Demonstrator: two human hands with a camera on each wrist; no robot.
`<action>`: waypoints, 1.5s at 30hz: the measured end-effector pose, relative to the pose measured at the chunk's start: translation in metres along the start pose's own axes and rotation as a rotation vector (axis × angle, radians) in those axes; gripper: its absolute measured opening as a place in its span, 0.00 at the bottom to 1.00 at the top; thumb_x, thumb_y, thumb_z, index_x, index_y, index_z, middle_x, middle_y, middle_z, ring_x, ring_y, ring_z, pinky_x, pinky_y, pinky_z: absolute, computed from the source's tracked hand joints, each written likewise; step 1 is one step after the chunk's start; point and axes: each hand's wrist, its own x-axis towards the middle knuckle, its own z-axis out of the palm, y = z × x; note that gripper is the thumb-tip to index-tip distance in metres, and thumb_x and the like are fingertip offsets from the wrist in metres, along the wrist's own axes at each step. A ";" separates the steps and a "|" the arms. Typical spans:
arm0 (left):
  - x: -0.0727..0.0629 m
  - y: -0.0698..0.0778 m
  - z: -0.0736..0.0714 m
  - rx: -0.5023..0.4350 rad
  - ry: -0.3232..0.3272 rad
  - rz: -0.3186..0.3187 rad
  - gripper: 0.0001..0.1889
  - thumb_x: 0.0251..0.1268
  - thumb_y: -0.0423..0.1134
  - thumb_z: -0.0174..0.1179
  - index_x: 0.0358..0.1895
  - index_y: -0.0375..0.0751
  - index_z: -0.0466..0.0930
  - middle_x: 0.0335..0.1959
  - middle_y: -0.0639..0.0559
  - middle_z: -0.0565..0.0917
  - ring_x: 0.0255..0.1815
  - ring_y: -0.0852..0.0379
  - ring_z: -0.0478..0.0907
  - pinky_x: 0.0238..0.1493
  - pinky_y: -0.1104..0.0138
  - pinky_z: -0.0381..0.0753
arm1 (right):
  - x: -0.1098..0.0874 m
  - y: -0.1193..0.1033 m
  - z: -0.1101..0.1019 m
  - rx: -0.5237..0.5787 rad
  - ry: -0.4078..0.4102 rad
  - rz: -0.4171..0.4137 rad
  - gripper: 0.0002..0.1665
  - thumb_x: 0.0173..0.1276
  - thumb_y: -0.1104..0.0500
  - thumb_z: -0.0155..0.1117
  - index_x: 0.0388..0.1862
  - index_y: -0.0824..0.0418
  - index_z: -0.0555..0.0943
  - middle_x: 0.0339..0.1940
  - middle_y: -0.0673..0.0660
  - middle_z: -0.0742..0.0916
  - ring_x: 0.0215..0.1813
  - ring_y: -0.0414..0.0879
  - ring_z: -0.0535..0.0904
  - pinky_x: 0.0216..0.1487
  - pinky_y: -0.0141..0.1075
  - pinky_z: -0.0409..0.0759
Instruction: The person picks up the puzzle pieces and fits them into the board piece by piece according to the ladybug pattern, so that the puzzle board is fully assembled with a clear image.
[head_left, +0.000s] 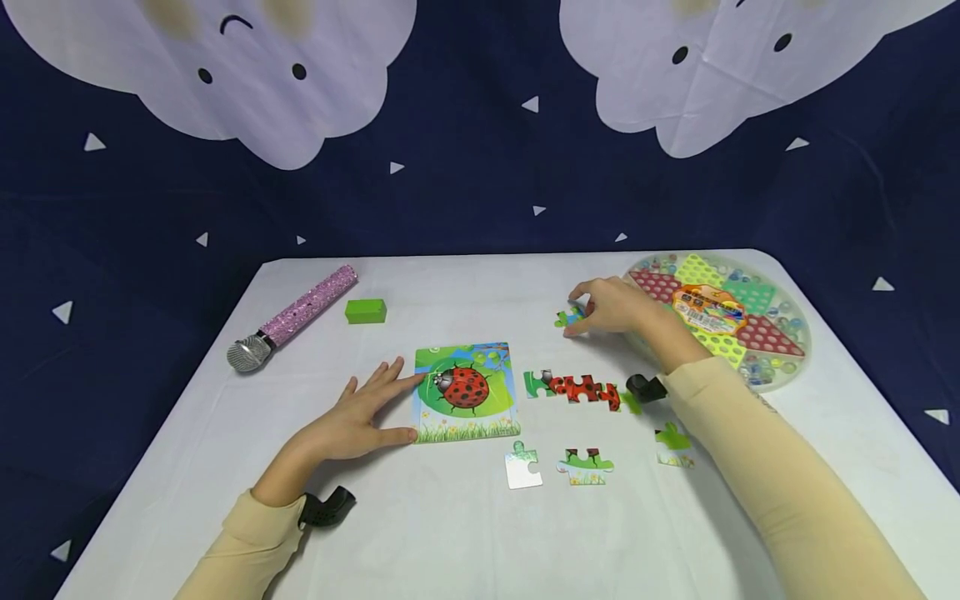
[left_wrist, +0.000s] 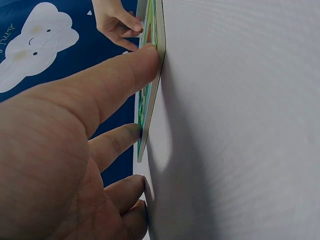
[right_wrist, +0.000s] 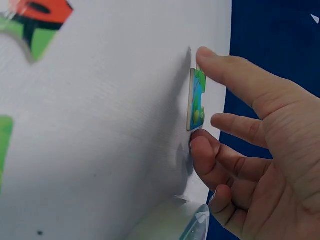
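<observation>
My left hand (head_left: 356, 421) lies spread, its fingertips on the left edge of a square ladybug picture board (head_left: 487, 421). In the left wrist view, the thumb (left_wrist: 120, 75) touches the board's rim. My right hand (head_left: 618, 308) holds a small blue and green jigsaw piece (right_wrist: 196, 102) edgewise between thumb and a finger, close to the table. Right of the board lies a row of red and black jigsaw pieces (head_left: 581, 389). Nearer the front are a mostly white piece (head_left: 522, 468), a grass piece (head_left: 587, 473) and another green piece (head_left: 675, 446).
At the back right, beneath my right forearm, is a round marble game board (head_left: 776, 292) in clear wrapping. A glittery pink microphone (head_left: 307, 308) and a green block (head_left: 366, 311) lie at the back left of the white table (head_left: 450, 542).
</observation>
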 end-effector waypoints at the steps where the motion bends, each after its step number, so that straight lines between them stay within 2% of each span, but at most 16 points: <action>1: 0.000 0.000 0.000 0.001 0.001 0.001 0.44 0.69 0.56 0.72 0.85 0.54 0.64 0.90 0.36 0.49 0.90 0.28 0.39 0.80 0.23 0.27 | 0.000 0.000 0.000 -0.001 -0.002 0.006 0.44 0.62 0.39 0.81 0.70 0.63 0.82 0.47 0.60 0.93 0.40 0.47 0.85 0.41 0.39 0.80; 7: -0.001 -0.001 -0.001 0.006 0.001 -0.002 0.44 0.69 0.56 0.72 0.85 0.55 0.64 0.90 0.36 0.49 0.91 0.29 0.39 0.81 0.23 0.27 | 0.001 -0.001 0.003 -0.013 0.015 0.015 0.42 0.63 0.40 0.81 0.68 0.63 0.83 0.45 0.58 0.93 0.40 0.48 0.83 0.42 0.41 0.80; 18: -0.001 0.000 -0.001 0.008 -0.003 -0.007 0.44 0.69 0.56 0.72 0.85 0.55 0.64 0.90 0.36 0.49 0.91 0.29 0.39 0.81 0.24 0.27 | 0.004 -0.002 0.009 0.032 0.026 0.034 0.37 0.64 0.44 0.81 0.67 0.62 0.84 0.48 0.59 0.91 0.48 0.52 0.85 0.54 0.49 0.83; 22: -0.001 0.000 -0.001 0.011 -0.004 -0.006 0.44 0.69 0.57 0.71 0.85 0.55 0.64 0.90 0.37 0.49 0.91 0.29 0.38 0.81 0.24 0.27 | 0.005 -0.003 0.009 0.067 0.025 0.027 0.36 0.64 0.47 0.82 0.66 0.62 0.85 0.52 0.61 0.92 0.54 0.55 0.85 0.61 0.53 0.83; 27: 0.000 0.000 0.000 0.015 -0.002 -0.004 0.44 0.69 0.57 0.71 0.85 0.56 0.64 0.90 0.37 0.49 0.91 0.29 0.39 0.81 0.23 0.28 | 0.006 -0.002 0.010 0.098 0.028 -0.010 0.34 0.64 0.50 0.82 0.65 0.64 0.85 0.53 0.63 0.92 0.57 0.56 0.86 0.65 0.55 0.81; 34: 0.000 -0.001 0.000 0.016 0.001 -0.007 0.44 0.69 0.56 0.72 0.85 0.55 0.64 0.90 0.36 0.49 0.90 0.28 0.39 0.81 0.23 0.28 | 0.006 -0.004 0.011 0.143 0.038 -0.053 0.31 0.63 0.57 0.82 0.65 0.63 0.86 0.53 0.62 0.92 0.53 0.54 0.88 0.62 0.52 0.84; 42: 0.001 -0.001 0.001 0.021 0.004 -0.013 0.44 0.69 0.56 0.72 0.85 0.55 0.64 0.90 0.37 0.49 0.91 0.29 0.39 0.81 0.24 0.28 | 0.005 -0.004 0.012 0.180 0.029 -0.058 0.30 0.64 0.61 0.80 0.66 0.60 0.86 0.57 0.62 0.91 0.54 0.53 0.88 0.56 0.47 0.85; 45: 0.000 0.000 0.001 0.020 0.004 -0.011 0.44 0.68 0.56 0.72 0.85 0.55 0.64 0.90 0.37 0.49 0.91 0.29 0.39 0.81 0.24 0.28 | 0.005 -0.003 0.012 0.184 0.030 -0.059 0.30 0.64 0.62 0.80 0.66 0.61 0.85 0.58 0.64 0.90 0.55 0.55 0.89 0.58 0.49 0.86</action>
